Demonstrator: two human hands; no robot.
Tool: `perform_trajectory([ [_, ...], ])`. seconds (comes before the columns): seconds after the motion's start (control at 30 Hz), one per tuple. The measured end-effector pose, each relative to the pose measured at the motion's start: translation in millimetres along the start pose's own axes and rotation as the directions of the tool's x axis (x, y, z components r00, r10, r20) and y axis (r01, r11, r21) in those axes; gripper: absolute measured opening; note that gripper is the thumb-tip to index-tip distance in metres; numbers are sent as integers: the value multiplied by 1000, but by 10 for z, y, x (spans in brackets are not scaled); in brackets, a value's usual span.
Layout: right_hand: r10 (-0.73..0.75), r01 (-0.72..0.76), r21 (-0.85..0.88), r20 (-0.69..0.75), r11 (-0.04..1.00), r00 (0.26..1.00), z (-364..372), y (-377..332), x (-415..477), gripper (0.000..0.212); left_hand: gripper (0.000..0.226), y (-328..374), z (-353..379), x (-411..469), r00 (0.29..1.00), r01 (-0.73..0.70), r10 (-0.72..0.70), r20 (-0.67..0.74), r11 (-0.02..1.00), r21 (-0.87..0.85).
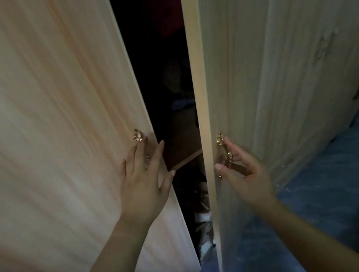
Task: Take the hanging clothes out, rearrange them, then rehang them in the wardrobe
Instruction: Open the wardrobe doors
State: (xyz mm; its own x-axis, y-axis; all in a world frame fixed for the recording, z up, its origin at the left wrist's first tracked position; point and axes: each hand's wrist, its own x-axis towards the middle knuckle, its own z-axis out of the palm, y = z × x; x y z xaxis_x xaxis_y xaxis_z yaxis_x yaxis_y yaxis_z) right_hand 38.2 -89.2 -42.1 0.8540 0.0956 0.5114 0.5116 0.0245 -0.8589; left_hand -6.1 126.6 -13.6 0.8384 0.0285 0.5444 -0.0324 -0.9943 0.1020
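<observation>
Head view: the left hand (143, 183) lies with straight, spread fingers on the left door (42, 109) of smooth, pale grained wood, fingertips at the ornate gilt left handle (137, 135). The right hand (244, 172) curls its fingers round the matching leaf-shaped right handle (221, 139) on the right door (232, 58). Between the fingers, a dark gap opens into the wardrobe (157, 74). Dim red clothes (165, 16) hang high above them, and a brown shelf edge (187, 160) sits level with them.
</observation>
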Motion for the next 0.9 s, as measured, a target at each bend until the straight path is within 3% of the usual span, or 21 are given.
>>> perform_trajectory([
  [0.27, 9, -27, -132, -138, 991, 990, -689, -190, -308, 66, 57, 719, 164, 76, 981, -185, 193, 11, 954, -236],
  [0.53, 16, -55, -204, -186, 978, 982, -1557, -211, -450, 58, 60, 1704, 391, 429, 893, -391, 449, -20, 755, -527],
  [0.73, -20, -62, -239, -325, 969, 945, -2113, -195, -473, 42, 64, 2464, 599, 696, 861, -460, 499, -93, 690, -559],
  [0.83, -95, -22, -297, -374, 955, 923, -2345, -135, -448, 39, 71, 2813, 755, 822, 899, -387, 429, -85, 688, -615],
  [0.9, -133, -7, -330, -398, 944, 908, -2494, -88, -408, 48, 72, 3017, 854, 893, 930, -325, 357, -90, 683, -655],
])
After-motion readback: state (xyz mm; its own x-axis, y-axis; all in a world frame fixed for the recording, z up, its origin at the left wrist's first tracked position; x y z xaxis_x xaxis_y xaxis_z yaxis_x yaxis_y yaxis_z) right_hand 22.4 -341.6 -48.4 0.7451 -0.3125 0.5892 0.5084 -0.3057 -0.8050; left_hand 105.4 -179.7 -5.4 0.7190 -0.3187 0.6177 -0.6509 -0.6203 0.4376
